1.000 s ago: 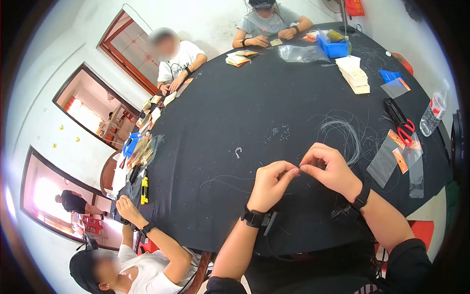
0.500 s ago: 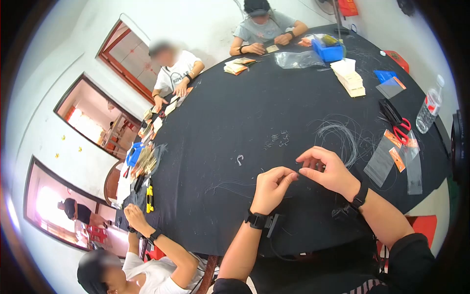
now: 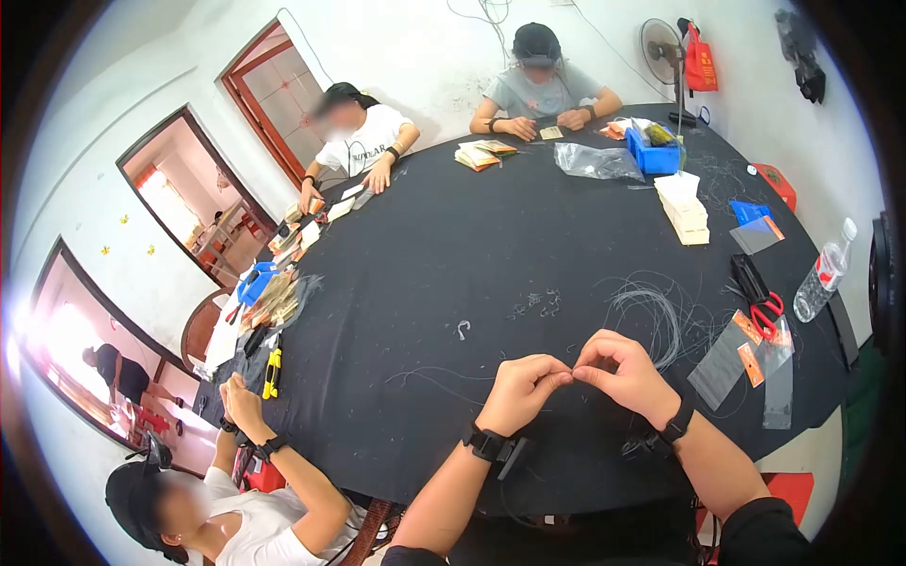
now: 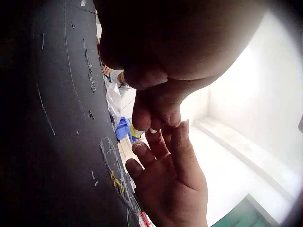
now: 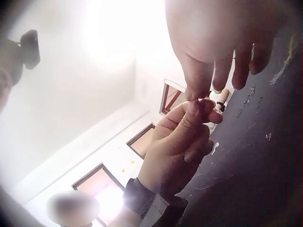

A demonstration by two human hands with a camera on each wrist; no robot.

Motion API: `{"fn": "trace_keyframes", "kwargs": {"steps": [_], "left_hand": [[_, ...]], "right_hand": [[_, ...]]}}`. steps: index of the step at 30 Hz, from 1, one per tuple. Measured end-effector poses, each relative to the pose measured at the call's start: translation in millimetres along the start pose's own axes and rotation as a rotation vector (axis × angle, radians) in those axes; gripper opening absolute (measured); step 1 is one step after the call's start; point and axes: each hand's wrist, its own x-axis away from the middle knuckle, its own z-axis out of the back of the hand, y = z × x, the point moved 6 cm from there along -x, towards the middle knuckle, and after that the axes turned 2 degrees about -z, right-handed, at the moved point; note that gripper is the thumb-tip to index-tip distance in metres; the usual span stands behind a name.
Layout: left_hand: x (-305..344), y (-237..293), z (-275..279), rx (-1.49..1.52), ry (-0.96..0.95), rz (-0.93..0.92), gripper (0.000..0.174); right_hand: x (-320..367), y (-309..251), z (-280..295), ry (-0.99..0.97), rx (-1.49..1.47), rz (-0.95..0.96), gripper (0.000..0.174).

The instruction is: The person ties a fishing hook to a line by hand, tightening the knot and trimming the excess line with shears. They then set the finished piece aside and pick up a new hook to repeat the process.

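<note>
My left hand and right hand meet at the fingertips above the black table. In the right wrist view, the thumb and forefinger of the left hand pinch together against the right hand's fingertips. The left wrist view has the right hand with its thumb raised to that same spot, other fingers loosely bent. A thin clear line trails over the cloth to the left hand. What lies in the pinch is tiny and mostly hidden; I cannot tell its full shape. Beyond the hands lies a loose coil of clear line.
Tiny curled bits and a whitish scrap lie on the black cloth. Rightward are red-handled scissors, clear packets and a bottle. A card stack stands farther back. Other people sit around the table.
The right hand's fingers parted from the left fingertips half a second ago and have come together there again. The head view has tilted up, showing more of the far wall and fan.
</note>
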Motion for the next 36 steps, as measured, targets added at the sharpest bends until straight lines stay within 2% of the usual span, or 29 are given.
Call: {"fn": "trace_keyframes", "kwargs": {"steps": [3, 9, 17, 24, 30, 31, 36], "left_hand": [[0.2, 2.2, 0.4, -0.021, -0.028, 0.024, 0.01], [0.1, 0.1, -1.1, -0.032, -0.015, -0.052, 0.011], [-0.1, 7.1, -0.9, -0.047, -0.044, -0.002, 0.013], [-0.7, 10.0, 0.0, -0.047, -0.028, -0.025, 0.012], [-0.5, 7.5, 2.8, -0.013, 0.047, 0.013, 0.009], [-0.6, 8.0, 4.0, -0.027, 0.026, 0.071, 0.01], [-0.8, 8.4, 5.4, 0.016, 0.069, 0.056, 0.013]], "right_hand": [[1.5, -1.8, 1.4, -0.016, 0.003, 0.019, 0.013], [0.2, -7.7, 4.8, 0.032, 0.03, 0.039, 0.011], [1.3, -8.9, 2.6, 0.01, 0.051, 0.059, 0.01], [2.7, -9.7, -2.5, -0.009, 0.074, 0.08, 0.009], [2.5, -6.6, 0.4, 0.077, -0.001, 0.049, 0.009], [2.2, -6.6, 1.0, 0.095, -0.027, 0.042, 0.009], [1.7, -6.7, 1.8, 0.065, 0.032, 0.068, 0.012]]}}
